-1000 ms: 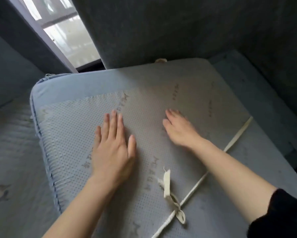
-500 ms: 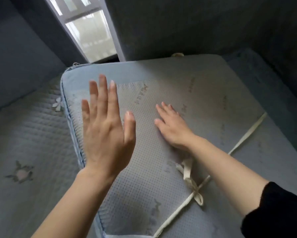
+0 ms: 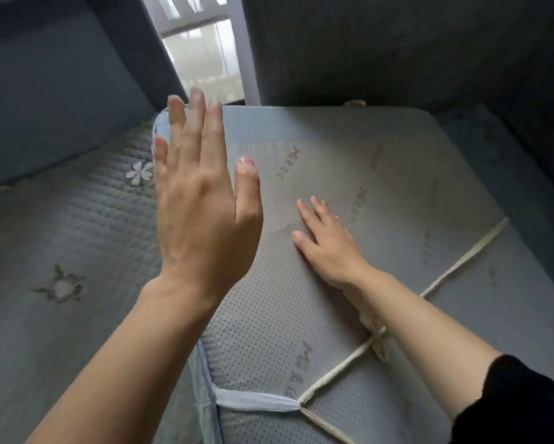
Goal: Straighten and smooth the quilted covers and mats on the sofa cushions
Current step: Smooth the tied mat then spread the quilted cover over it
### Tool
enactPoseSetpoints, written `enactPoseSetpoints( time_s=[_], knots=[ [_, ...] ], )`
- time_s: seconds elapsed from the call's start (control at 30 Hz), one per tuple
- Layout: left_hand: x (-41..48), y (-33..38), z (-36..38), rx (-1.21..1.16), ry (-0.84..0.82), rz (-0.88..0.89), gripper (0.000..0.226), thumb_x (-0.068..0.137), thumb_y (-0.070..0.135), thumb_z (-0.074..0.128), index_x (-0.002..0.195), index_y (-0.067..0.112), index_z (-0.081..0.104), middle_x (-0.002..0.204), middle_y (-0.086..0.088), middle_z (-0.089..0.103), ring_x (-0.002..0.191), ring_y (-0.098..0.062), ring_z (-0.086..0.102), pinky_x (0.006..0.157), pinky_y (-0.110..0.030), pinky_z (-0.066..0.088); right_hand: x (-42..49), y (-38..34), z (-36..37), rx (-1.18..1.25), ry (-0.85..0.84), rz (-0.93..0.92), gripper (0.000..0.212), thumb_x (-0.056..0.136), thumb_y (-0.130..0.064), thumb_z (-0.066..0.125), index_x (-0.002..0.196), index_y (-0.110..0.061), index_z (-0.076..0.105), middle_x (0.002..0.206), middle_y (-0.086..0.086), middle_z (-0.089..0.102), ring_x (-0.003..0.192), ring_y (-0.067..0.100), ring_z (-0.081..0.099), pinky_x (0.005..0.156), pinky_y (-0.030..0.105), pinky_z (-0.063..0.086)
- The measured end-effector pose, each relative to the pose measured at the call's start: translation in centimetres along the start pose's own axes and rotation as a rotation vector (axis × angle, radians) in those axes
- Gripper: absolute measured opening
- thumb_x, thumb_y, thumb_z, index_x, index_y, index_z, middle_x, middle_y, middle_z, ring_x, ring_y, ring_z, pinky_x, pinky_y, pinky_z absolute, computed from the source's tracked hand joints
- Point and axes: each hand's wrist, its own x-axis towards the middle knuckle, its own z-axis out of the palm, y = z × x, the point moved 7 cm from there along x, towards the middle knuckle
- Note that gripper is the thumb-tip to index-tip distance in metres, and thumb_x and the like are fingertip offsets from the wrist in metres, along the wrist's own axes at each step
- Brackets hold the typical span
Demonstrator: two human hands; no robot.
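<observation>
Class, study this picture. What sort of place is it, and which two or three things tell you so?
Probably a living room, at a sofa. A quilted cover with stitched flowers lies on one seat, a dotted mat tied with cream tape covers the next cushion, and upholstered backrests flank a window.

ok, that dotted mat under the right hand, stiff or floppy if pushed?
Probably floppy: the dotted mat shows a crease near the right hand. Likely grippy, given its dot texture. The cream ties should limit sliding.

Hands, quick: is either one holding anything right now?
Left hand: open, fingers straight, in the air, holding nothing.
Right hand: open, lying flat on the dotted mat, holding nothing.
</observation>
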Motion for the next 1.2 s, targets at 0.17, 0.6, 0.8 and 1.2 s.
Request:
enactPoseSetpoints(
  time_s=[0.17, 0.6, 0.8, 1.2],
  knots=[
    [-7.3, -5.3, 8.4, 0.397, -0.504, -0.08, 0.074, 0.088, 0.046, 0.003, 0.154, 0.013, 0.002, 0.162, -0.002, -0.008, 0.147, -0.014, -0.014, 0.114, -0.034, -0.019, -4.0, -4.7, -12.1, 0.607, 0.715, -0.14, 0.045, 0.099, -0.019, 0.038, 0.144, -0.012, 0.04, 0.151, -0.002, 0.037, 0.141, 0.008, 0.029, 0.118, 0.031, 0.021],
    [-14.5, -1.5, 5.4, 0.247, -0.306, -0.114, 0.071, 0.092, 0.045, 0.019, 0.152, 0.008, 0.022, 0.16, -0.005, 0.009, 0.145, -0.013, -0.005, 0.118, -0.035, -0.008, -8.3, -0.1, -6.5, 0.466, 0.358, 0.027, 0.049, 0.098, -0.03, 0.046, 0.144, -0.016, 0.04, 0.15, -0.002, 0.039, 0.14, 0.01, 0.032, 0.118, 0.031, 0.023],
    [-13.2, 1.2, 2.8, 0.085, -0.179, -0.185, 0.068, 0.094, 0.04, 0.022, 0.154, 0.012, 0.005, 0.162, -0.003, -0.003, 0.144, -0.007, -0.016, 0.112, -0.023, -0.021, -13.2, 0.5, -5.5, 0.181, 0.616, -0.203, 0.057, 0.099, -0.031, 0.027, 0.152, -0.01, 0.018, 0.16, 0.001, 0.008, 0.148, 0.014, 0.002, 0.121, 0.039, 0.006],
    [-18.1, 3.9, 9.6, 0.331, -0.506, -0.213, 0.073, 0.089, 0.049, 0.002, 0.151, 0.014, -0.012, 0.159, -0.002, -0.02, 0.139, -0.011, -0.03, 0.11, -0.029, -0.027, -12.8, 7.1, -13.9, 0.483, 0.779, -0.186, 0.048, 0.097, -0.023, 0.036, 0.142, -0.008, 0.041, 0.15, 0.004, 0.039, 0.141, 0.01, 0.031, 0.118, 0.029, 0.022]
  ],
)
